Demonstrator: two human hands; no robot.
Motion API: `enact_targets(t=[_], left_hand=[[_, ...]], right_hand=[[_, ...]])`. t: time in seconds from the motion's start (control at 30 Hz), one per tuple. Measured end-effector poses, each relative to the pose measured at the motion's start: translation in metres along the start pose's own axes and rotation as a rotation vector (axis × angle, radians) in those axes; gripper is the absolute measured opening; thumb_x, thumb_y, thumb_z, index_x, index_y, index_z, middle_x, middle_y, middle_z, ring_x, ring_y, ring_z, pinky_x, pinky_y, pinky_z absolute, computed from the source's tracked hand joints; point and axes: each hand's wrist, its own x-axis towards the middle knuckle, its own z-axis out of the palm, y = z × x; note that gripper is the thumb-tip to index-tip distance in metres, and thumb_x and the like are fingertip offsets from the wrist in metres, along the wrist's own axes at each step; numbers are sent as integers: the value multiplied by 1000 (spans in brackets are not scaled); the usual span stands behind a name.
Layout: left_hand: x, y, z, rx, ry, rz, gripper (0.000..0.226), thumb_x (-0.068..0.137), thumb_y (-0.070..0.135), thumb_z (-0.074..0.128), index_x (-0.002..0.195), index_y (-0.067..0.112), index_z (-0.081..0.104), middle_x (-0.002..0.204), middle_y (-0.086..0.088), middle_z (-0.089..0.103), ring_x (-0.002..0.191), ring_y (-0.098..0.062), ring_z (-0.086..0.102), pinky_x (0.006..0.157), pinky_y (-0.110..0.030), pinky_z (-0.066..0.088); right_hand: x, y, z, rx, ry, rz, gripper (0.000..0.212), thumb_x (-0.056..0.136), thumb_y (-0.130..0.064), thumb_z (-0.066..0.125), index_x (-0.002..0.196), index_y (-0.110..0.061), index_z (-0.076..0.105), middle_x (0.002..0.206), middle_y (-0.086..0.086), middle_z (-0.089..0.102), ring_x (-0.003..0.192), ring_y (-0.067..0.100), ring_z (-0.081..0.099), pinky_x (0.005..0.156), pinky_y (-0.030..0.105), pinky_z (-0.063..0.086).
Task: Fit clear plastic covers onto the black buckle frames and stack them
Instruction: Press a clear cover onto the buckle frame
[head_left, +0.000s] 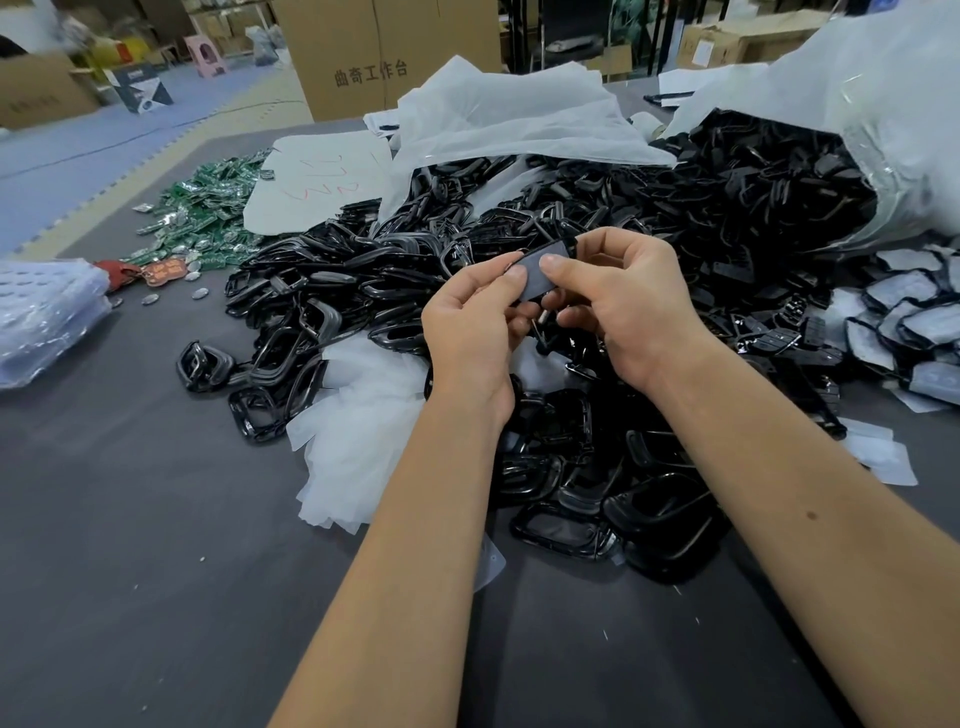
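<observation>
I see my left hand and right hand both pinching one black buckle frame, thumbs pressed on its greyish cover face. It sits above the loose frame pile, with finished pieces at 3 o'clock.

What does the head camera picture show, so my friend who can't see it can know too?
Two hands, the left hand and right hand, pinch one black buckle frame with a pale cover between them, above a big pile of black frames on a grey table. A clear bag of more frames lies behind, and green circuit boards lie far left.
</observation>
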Motion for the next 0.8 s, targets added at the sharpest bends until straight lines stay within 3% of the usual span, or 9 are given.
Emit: enact_targets(t=[0.33,0.5,0.8], left_hand=[[2,-6,-2,90,-13,119,8,96,10,72,89,8,76,64,1,67,53,-10,57,51,-19,46],[1,-7,-2,115,-44,151,14,91,-5,72,93,9,74,66,1,69,51,-8,57,52,-18,48],[3,-8,-4,112,-50,161,14,91,-5,72,92,9,73,65,1,68,49,-8,54,51,-19,46]], right_hand=[[1,0,0,11,17,5,19,91,-3,77,88,-7,59,77,13,64,52,12,63,46,20,49],[2,1,-1,3,25,1,21,91,-2,76,82,-9,59,72,8,66,51,11,63,45,19,49],[2,1,-1,33,-5,14,14,97,-2,68,85,-6,62,69,8,69,52,12,66,45,20,50]])
